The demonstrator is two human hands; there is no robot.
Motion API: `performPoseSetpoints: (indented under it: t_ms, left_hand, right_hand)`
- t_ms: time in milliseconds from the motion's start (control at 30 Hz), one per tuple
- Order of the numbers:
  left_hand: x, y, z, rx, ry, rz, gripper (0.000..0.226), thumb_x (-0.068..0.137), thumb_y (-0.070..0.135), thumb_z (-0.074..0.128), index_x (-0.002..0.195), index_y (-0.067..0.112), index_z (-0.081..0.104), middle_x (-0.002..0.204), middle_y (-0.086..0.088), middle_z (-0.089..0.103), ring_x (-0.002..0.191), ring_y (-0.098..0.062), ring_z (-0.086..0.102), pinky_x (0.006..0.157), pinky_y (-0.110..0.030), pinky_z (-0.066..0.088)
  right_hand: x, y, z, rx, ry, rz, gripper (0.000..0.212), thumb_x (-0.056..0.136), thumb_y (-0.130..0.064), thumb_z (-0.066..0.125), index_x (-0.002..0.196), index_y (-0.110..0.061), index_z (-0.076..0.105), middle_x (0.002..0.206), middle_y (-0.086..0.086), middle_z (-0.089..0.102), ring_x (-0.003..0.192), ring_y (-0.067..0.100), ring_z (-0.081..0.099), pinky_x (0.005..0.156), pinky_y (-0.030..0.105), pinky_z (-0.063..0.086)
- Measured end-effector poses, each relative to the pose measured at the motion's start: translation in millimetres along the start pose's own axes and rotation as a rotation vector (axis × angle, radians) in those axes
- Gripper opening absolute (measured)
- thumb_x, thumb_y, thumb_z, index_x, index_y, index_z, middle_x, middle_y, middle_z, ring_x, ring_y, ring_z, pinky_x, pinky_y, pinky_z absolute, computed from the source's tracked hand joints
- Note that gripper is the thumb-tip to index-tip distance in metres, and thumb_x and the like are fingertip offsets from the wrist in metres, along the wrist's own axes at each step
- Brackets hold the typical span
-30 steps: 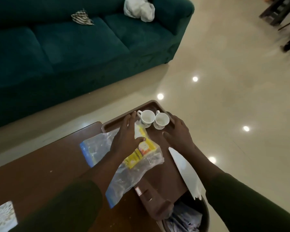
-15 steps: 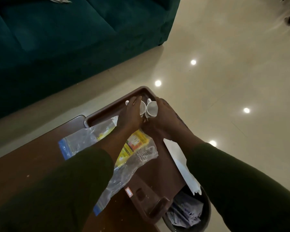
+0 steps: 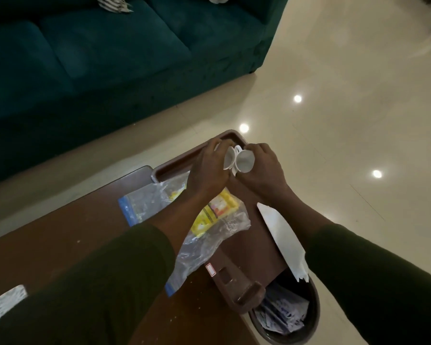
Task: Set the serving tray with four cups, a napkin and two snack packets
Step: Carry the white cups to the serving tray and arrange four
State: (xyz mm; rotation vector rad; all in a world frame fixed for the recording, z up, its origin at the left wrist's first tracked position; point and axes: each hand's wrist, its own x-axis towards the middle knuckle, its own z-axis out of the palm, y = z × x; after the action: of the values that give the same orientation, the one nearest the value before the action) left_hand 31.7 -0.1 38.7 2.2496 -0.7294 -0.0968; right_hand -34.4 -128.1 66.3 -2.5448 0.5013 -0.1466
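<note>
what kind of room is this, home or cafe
Most likely a home living room: a teal sofa facing a low wooden table, a polished tile floor, and a waste bin beside the table.

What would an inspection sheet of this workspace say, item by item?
Surface: dark brown wooden table, pale specks on it; brown tray overhangs its right edge.
Job's things: two white cups over the tray's far end, tilted, rims close together; white napkin along the tray's right side; yellow snack packet inside a clear zip bag.
Clutter: patterned paper at the table's near left.
Hands: left hand and right hand each grip one cup.
Cables: nothing seen.
Surroundings: teal sofa, glossy cream floor, dark bin with paper waste below the tray.
</note>
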Motion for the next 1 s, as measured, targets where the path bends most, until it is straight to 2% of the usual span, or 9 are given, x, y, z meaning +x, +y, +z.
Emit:
performPoseSetpoints:
  t_ms: [167,267,333,400,467,600,667,867,1000]
  left_hand:
    - [-40.8,-22.8,-61.9,0.027,0.084,-0.087,0.062,0.073,0.006,0.072,0.130,0.021,0.054,0.130,-0.002,0.054,0.111,-0.028,0.060,0.082,-0.038,0.054]
    - [-93.2,-65.8,-131.3,0.090,0.176,-0.171,0.062,0.071,0.010,0.073,0.130,0.021,0.055,0.131,-0.002,0.054,0.110,-0.028,0.061,0.084,-0.038,0.053]
    - [-110.7,-72.0,-144.2,0.128,0.151,-0.176,0.061,0.070,0.015,0.073,0.129,0.023,0.057,0.128,0.000,0.056,0.105,-0.028,0.063,0.080,-0.036,0.053]
    - [-126.9,-75.5,-153.9,0.124,0.100,-0.172,0.059,0.071,0.018,0.071,0.128,0.024,0.058,0.127,0.001,0.058,0.102,-0.028,0.064,0.080,-0.039,0.053]
    - [-154.3,-96.3,-186.6,0.147,0.126,-0.204,0.058,0.073,0.021,0.072,0.130,0.023,0.057,0.129,-0.001,0.058,0.105,-0.028,0.063,0.082,-0.042,0.054]
    - [-219.4,-144.7,-253.8,0.245,0.255,-0.287,0.061,0.075,0.032,0.076,0.131,0.021,0.055,0.130,-0.002,0.059,0.105,-0.025,0.062,0.080,-0.033,0.054]
    - [-248.7,-155.7,-280.6,0.266,0.279,-0.317,0.062,0.074,0.034,0.075,0.131,0.023,0.055,0.128,-0.001,0.059,0.104,-0.025,0.062,0.077,-0.029,0.051]
    - [-333.9,-167.5,-334.1,0.238,0.373,-0.394,0.056,0.071,0.030,0.072,0.125,0.024,0.057,0.121,0.000,0.058,0.097,-0.025,0.064,0.075,-0.039,0.055]
    - [-400.0,-168.0,-346.4,0.303,0.351,-0.437,0.058,0.072,0.028,0.073,0.126,0.028,0.054,0.125,0.007,0.056,0.105,-0.017,0.060,0.075,-0.023,0.044]
  right_hand:
    - [-5.9,-63.1,10.4,-0.033,-0.005,-0.139,0.047,0.065,-0.023,0.072,0.109,-0.013,0.060,0.112,0.003,0.060,0.102,0.024,0.057,0.080,0.036,0.050]
    - [-26.9,-143.2,45.8,-0.047,-0.071,-0.279,0.050,0.062,-0.024,0.072,0.109,-0.014,0.060,0.109,0.002,0.061,0.101,0.024,0.056,0.081,0.038,0.049]
    - [-31.5,-157.8,56.3,-0.040,-0.091,-0.281,0.050,0.063,-0.024,0.071,0.111,-0.015,0.058,0.112,0.003,0.059,0.101,0.026,0.056,0.080,0.036,0.048]
    - [-35.7,-164.8,65.7,-0.023,-0.097,-0.269,0.052,0.066,-0.025,0.071,0.115,-0.015,0.056,0.117,0.003,0.056,0.106,0.027,0.053,0.082,0.039,0.048]
    - [-49.4,-199.1,87.6,0.012,-0.124,-0.321,0.054,0.066,-0.025,0.072,0.116,-0.015,0.055,0.120,0.003,0.055,0.109,0.028,0.051,0.081,0.040,0.049]
    - [-90.6,-280.7,132.9,0.071,-0.215,-0.462,0.055,0.067,-0.027,0.075,0.117,-0.015,0.056,0.121,0.003,0.057,0.110,0.024,0.052,0.077,0.025,0.038]
    - [-107.2,-311.5,145.9,0.086,-0.252,-0.525,0.054,0.067,-0.026,0.076,0.116,-0.014,0.057,0.120,0.003,0.057,0.107,0.023,0.053,0.076,0.023,0.035]
    - [-160.3,-386.1,168.9,0.120,-0.334,-0.610,0.056,0.064,-0.022,0.072,0.116,-0.019,0.055,0.120,-0.003,0.054,0.111,0.022,0.050,0.078,0.036,0.050]
    - [-208.1,-407.5,187.2,0.078,-0.450,-0.678,0.060,0.064,-0.025,0.073,0.120,-0.020,0.054,0.122,-0.003,0.053,0.111,0.020,0.050,0.083,0.035,0.049]
